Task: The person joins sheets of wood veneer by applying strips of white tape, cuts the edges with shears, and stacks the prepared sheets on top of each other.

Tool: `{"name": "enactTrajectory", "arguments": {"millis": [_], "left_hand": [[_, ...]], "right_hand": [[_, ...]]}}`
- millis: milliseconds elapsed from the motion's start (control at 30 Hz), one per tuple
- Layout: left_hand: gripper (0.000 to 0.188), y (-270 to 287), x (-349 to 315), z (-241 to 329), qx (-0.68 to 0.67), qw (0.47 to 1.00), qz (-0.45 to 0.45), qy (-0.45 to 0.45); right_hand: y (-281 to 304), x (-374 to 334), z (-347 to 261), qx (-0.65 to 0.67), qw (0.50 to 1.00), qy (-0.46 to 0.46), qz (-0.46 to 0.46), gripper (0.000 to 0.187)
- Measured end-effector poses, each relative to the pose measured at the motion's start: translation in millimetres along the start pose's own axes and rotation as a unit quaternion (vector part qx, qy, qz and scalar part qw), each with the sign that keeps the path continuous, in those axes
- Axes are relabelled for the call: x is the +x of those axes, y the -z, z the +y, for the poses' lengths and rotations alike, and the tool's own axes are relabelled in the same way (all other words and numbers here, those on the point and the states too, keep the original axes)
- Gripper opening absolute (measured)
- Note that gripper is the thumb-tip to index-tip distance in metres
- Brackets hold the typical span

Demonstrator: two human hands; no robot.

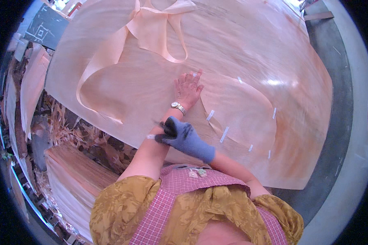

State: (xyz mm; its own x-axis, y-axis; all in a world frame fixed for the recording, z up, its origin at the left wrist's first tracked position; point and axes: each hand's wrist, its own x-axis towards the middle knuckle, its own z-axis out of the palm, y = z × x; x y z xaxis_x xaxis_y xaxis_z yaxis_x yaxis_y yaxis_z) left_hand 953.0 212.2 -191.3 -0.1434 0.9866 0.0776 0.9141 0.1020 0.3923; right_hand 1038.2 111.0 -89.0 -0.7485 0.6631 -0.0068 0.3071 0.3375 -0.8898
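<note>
My bare left hand (187, 89), with a silver watch (178, 107) at the wrist, lies spread flat on a large sheet of pale wood veneer (221, 45). A small white tape piece shows by its fingertips. My right hand (184, 136), in a blue-grey glove with dark fingers, reaches across to my left forearm. Its fingers are pinched around a short strip of white tape (151, 136) against the forearm skin. A veneer patch (241, 106) right of my left hand has several white tape strips (224, 134) along its edges.
A long curling veneer offcut (106, 59) lies on the sheet at the far left. Torn veneer scraps (98, 141) and a stack of veneer (79, 167) sit lower left. A dark table edge (335, 98) curves along the right side. A dark board with chalk marks (45, 26) stands far left.
</note>
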Motion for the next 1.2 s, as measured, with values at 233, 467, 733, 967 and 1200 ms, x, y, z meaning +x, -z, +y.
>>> {"name": "enactTrajectory", "arguments": {"millis": [233, 467, 733, 967, 1200], "left_hand": [[0.061, 11, -30, -93, 0.02, 0.992, 0.121, -0.04], [0.066, 35, -51, -156, 0.162, 0.98, 0.079, 0.08], [0.067, 34, -46, -166, 0.166, 0.979, 0.08, 0.081], [0.07, 37, -87, -140, 0.139, 0.984, 0.084, 0.078], [0.068, 74, -74, -120, 0.137, 0.979, 0.016, 0.146]], "right_hand": [[88, -124, 90, -0.128, 0.943, -0.111, 0.285, 0.03], [227, -441, 280, -0.499, 0.63, -0.462, 0.374, 0.041], [225, -486, 296, -0.441, 0.727, -0.383, 0.362, 0.043], [249, -512, 252, -0.45, 0.719, -0.412, 0.332, 0.044], [330, -388, 279, -0.457, 0.698, -0.443, 0.328, 0.042]]}}
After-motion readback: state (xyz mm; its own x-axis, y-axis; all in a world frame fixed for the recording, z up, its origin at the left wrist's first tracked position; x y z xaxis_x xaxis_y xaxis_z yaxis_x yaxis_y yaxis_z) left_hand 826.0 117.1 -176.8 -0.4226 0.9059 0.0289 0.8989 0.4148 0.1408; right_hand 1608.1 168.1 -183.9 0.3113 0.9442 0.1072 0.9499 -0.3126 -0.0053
